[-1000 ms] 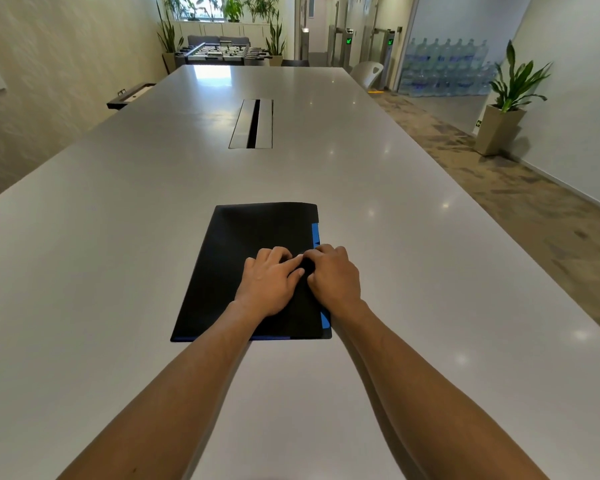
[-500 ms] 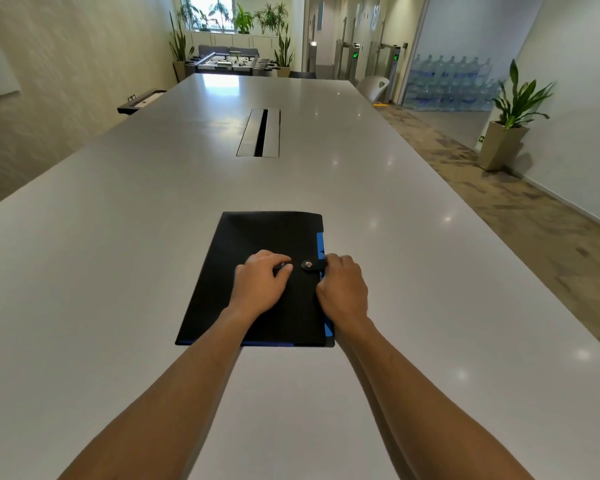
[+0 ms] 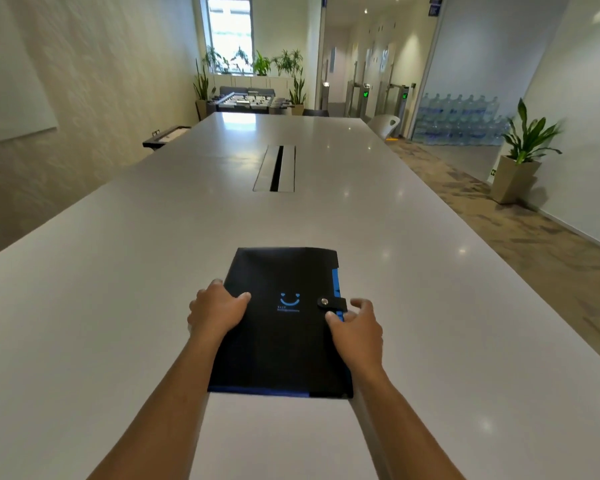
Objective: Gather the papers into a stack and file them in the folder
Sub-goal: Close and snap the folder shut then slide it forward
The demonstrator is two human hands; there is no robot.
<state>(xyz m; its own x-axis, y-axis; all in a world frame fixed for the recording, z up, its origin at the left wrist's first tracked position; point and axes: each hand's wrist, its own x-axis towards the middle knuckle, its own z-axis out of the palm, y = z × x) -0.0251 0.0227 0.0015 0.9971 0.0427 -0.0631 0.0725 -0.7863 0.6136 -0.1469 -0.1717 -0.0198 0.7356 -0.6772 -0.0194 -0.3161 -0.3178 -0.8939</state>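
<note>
Head-camera view across a long white conference table (image 3: 125, 271): a black folder (image 3: 278, 344) lies flat near the person's end of the table, its snap tab (image 3: 331, 302) folded over the right-hand edge and apparently fastened, a blue smile logo (image 3: 289, 300) facing up. No loose papers show anywhere on the tabletop, so the gathering and filing look complete; what remains, at most, is squaring the folder or setting it aside. Whether sheets sit inside cannot be seen through the closed cover, though a blue strip shows along the right and near edges. The folder's long axis runs away from the person, down the length of the table, with its opening edge to the right and the closed edge to the left. The left hand (image 3: 215, 311) curls over the left edge, thumb on the cover. The right hand (image 3: 357, 332) hovers at the right edge just below the tab, fingers (image 3: 362, 303) spread and loosely bent, thumb touching the cover, gripping nothing firmly.
</note>
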